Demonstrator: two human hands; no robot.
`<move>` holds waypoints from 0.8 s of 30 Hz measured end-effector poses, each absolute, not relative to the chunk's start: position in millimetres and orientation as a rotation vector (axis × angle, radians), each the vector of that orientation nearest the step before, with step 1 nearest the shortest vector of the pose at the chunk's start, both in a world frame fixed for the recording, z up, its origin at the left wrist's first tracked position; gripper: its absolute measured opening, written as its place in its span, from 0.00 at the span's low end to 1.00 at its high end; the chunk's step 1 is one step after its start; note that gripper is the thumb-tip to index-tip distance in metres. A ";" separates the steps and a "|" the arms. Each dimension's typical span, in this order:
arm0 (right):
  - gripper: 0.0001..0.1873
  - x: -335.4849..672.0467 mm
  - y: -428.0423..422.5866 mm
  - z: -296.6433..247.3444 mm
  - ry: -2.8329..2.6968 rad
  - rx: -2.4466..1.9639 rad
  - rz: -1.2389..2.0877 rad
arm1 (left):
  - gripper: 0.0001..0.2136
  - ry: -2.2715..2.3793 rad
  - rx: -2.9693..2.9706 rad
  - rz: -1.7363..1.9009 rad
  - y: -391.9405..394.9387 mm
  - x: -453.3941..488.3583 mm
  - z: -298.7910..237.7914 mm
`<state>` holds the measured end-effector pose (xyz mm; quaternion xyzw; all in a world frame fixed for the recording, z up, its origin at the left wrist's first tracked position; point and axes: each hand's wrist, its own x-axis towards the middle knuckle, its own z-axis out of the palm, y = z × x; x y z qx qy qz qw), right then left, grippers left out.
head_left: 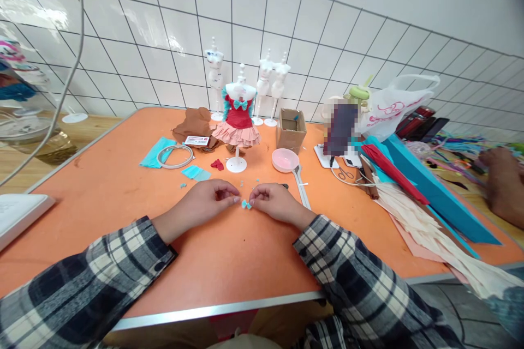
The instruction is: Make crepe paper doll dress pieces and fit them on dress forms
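A tiny light-blue bow (246, 204) is pinched at its right end by my right hand (275, 202), just above the table. My left hand (207, 200) is closed, with thumb and fingertips together close to the bow's left side. Whether anything small is between those fingertips I cannot make out. Beyond my hands stands a doll mannequin (241, 90) on a white stand, in a red bodice (238, 117) with a blue bow on the chest and a pink ruffled skirt (236, 134). Blue paper pieces (196, 173) and red scraps (217, 164) lie near its base.
A pink bowl (285, 160), a grey spoon-ended tool (302, 188) and a cardboard box (291, 130) are behind my right hand. Tape roll (176, 163) lies left. Scissors (346, 173), a cable and paper strips (413, 212) fill the right. Another person's hand (501, 180) is far right.
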<state>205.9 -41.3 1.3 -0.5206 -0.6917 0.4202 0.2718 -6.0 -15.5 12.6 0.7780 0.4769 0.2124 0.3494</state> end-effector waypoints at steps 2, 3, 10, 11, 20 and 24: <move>0.06 209.2 -40.4 -1.0 -2.020 -1.476 0.976 | 0.14 1.317 2.097 0.566 -8.9 -12.3 12.5; 0.07 210.3 -40.3 -1.9 -2.071 -1.498 0.899 | 0.14 1.343 2.115 0.574 -5.5 -15.3 12.1; 0.10 223.8 -32.1 -3.6 -1.990 -1.556 0.674 | 0.15 1.454 2.131 0.613 8.5 -28.1 12.3; 0.10 227.0 -28.8 -4.1 -1.962 -1.580 0.612 | 0.15 1.462 2.127 0.625 8.4 -28.0 12.6; 0.11 228.6 1.5 -4.7 -2.125 -1.652 0.040 | 0.16 1.396 2.124 0.649 -3.7 -9.2 10.8; 0.12 226.3 -4.9 -1.7 -2.149 -1.634 0.033 | 0.16 1.398 2.110 0.666 -1.5 -10.0 8.3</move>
